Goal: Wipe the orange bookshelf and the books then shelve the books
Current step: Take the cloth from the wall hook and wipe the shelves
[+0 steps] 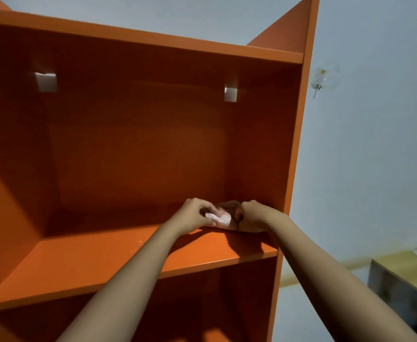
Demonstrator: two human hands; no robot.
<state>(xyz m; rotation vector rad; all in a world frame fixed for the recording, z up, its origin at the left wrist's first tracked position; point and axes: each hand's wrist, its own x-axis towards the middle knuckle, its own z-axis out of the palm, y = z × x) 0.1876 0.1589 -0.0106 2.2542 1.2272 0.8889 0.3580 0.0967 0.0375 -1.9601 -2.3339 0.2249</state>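
Orange bookshelf (138,149) of smooth, flat laminated board fills most of the head view, standing against a pale blue-grey painted wall (365,149). Its panels are plain rectangles with square edges: a top board, a tall right side panel, a back panel and a horizontal middle shelf (79,262) that has a slight sheen where light falls on its front. A few pale specks dot that lit strip. Two small white square tabs (46,82) sit high on the back panel, one towards the left and one (230,94) near the right.

On the middle shelf, close to its back right corner, lies a crumpled white cloth (221,218) with a faint pink tint, soft and folded on itself. Both bare forearms reach up and forward from the bottom of the view and meet at it. The left hand (192,217) grips the cloth's left side with its fingers curled over it, knuckles up. The right hand (254,215) holds the cloth's right side, fingers bent inward, its wrist just beside the right side panel. The hands nearly touch, and both cast dark shadows on the board beneath.

On the wall right of the bookshelf hangs a small clear plastic hook (319,82). Low at the right edge shows the corner of a wooden table (400,280).
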